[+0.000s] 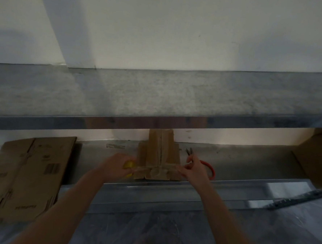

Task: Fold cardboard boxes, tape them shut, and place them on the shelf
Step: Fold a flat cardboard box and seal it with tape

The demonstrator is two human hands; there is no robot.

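Left grip is curled round a yellow tape roll, held against the left side of the small brown cardboard box. Right grip pinches the free end of a clear tape strip between thumb and fingertips, just off the box's right edge. From my feed the strip runs taut across the near part of the box, over the seam where its two flaps meet.

The box stands on the grey metal worktop, near the front edge, below a long grey metal shelf. Red-handled scissors lie on the worktop just behind the right grip. A stack of flattened brown cardboard boxes lies well to the left, and a large brown cardboard carton shows at the far right. The picture is dim and a little blurred.
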